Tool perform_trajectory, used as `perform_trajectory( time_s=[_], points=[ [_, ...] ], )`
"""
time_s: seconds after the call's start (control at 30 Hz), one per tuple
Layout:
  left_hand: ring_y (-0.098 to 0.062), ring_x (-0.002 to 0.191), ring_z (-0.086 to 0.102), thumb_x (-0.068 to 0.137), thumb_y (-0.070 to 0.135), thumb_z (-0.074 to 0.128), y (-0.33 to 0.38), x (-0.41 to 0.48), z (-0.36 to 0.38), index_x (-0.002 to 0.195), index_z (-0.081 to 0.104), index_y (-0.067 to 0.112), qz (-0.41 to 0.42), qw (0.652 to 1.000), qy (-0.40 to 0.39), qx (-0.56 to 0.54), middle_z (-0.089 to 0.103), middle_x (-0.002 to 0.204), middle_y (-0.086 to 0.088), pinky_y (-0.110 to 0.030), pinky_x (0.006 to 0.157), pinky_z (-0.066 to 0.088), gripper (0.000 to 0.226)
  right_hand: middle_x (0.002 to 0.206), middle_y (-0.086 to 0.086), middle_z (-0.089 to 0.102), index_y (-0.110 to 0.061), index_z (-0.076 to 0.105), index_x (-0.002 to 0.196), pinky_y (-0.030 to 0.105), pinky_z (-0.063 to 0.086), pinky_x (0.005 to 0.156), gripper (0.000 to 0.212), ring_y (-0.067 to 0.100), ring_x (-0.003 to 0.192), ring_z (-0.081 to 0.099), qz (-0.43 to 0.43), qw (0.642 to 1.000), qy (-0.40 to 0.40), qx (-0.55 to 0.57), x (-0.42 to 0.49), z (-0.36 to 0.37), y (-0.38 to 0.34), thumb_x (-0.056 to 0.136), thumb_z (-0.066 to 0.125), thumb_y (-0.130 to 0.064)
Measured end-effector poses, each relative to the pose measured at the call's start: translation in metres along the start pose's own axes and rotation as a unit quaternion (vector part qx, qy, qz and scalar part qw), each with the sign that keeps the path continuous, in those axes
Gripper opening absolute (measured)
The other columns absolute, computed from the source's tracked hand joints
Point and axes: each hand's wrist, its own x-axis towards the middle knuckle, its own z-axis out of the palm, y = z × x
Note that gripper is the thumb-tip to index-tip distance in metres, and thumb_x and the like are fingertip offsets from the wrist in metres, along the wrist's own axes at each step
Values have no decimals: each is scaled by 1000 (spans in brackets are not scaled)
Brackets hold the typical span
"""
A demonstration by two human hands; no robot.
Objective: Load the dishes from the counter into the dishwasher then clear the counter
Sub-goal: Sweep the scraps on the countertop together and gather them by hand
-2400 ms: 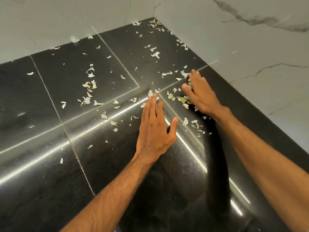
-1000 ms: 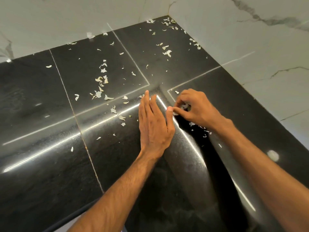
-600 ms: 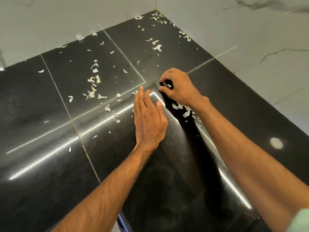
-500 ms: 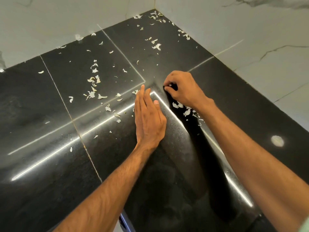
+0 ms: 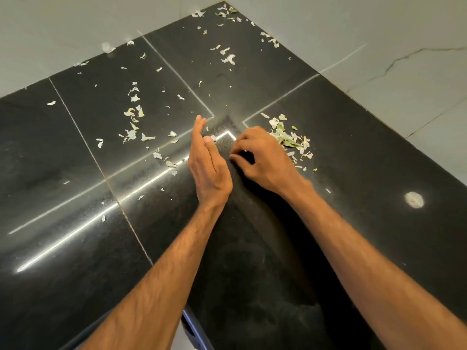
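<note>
left hand (image 5: 208, 168): centre of frame, set on edge, fingers straight and together, pointing up-frame.
right hand (image 5: 265, 157): just right of it, knuckles up, fingers curled under.
left forearm (image 5: 161, 274), right forearm (image 5: 366, 248): bare, converging from the lower edge.

White, grey-veined marble walls (image 5: 394, 41) form a corner.

Walls (image 5: 379, 34): pale marble, thin grey veins, meeting at the far corner.
Round pale spot (image 5: 413, 199): far right, alone.

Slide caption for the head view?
Left hand edge-on, right hand curled beside piled leaf scraps on the black counter.
</note>
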Motion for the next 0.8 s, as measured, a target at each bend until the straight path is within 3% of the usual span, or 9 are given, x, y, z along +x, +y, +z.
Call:
perform_trajectory(
  time_s=[0.13, 0.27, 0.37, 0.47, 0.53, 0.6, 0.7, 0.8],
  points=[
    [-20, 133, 52, 110, 17, 30, 3, -2, 2, 147, 45, 7, -15, 999, -27, 14, 52, 149, -3, -38, 111, 39, 41, 94, 2, 66, -10, 76, 84, 37, 48, 88, 7, 22, 100, 57, 40, 995, 76, -59, -12, -24, 19, 87, 73, -16],
    [-11, 141, 42, 110, 20, 29, 7, -7, 4, 149, 41, 15, 11, 994, -93, 58, 49, 151, 0, -37, 116, 35, 41, 109, 0, 68, -13, 76, 101, 29, 45, 99, 13, 18, 114, 56, 96, 979, 175, -32, -30, -48, 25, 89, 73, -17],
    [-11, 143, 39, 110, 22, 30, 6, -7, 5, 149, 39, 21, 25, 989, -125, 74, 45, 154, 1, -40, 118, 34, 40, 137, 1, 58, -16, 61, 130, 36, 38, 115, 42, 15, 132, 48, 223, 958, 180, -18, -60, -54, 29, 95, 68, -36],
    [-10, 144, 37, 110, 22, 30, 5, -7, 5, 148, 40, 21, 25, 988, -131, 76, 43, 155, 2, -39, 118, 33, 39, 168, 1, 16, -14, 20, 159, 35, 16, 125, 86, 15, 155, 14, 357, 928, 103, -28, -90, -45, 17, 96, 52, -64],
    [-9, 144, 37, 110, 22, 30, 6, -8, 5, 146, 42, 21, 25, 988, -129, 77, 43, 155, 2, -37, 118, 33, 38, 171, 5, -1, -11, -1, 162, 39, 9, 126, 96, 19, 157, -1, 368, 923, 72, -86, -91, -29, 4, 97, 38, -71],
    [-10, 143, 38, 110, 23, 31, 6, -7, 6, 145, 43, 21, 22, 989, -127, 73, 44, 154, 2, -36, 117, 34, 37, 169, 12, -9, -6, -9, 160, 45, 5, 128, 96, 25, 157, -8, 366, 920, 71, -122, -76, -11, -6, 99, 27, -71],
    [-11, 140, 42, 110, 23, 32, 5, -7, 6, 145, 43, 21, 20, 989, -128, 72, 47, 151, 2, -39, 114, 37, 37, 168, 19, -11, 1, -10, 158, 45, 0, 128, 93, 29, 156, -11, 365, 920, 83, -116, -37, 9, -12, 102, 22, -66],
    [-12, 139, 43, 109, 22, 32, 4, -6, 6, 143, 44, 20, 16, 989, -130, 69, 48, 150, 2, -39, 112, 38, 36, 169, 17, -2, 0, -3, 160, 36, 5, 128, 88, 26, 157, -3, 332, 933, 137, -30, -5, 16, -7, 104, 34, -57]
  ],
)
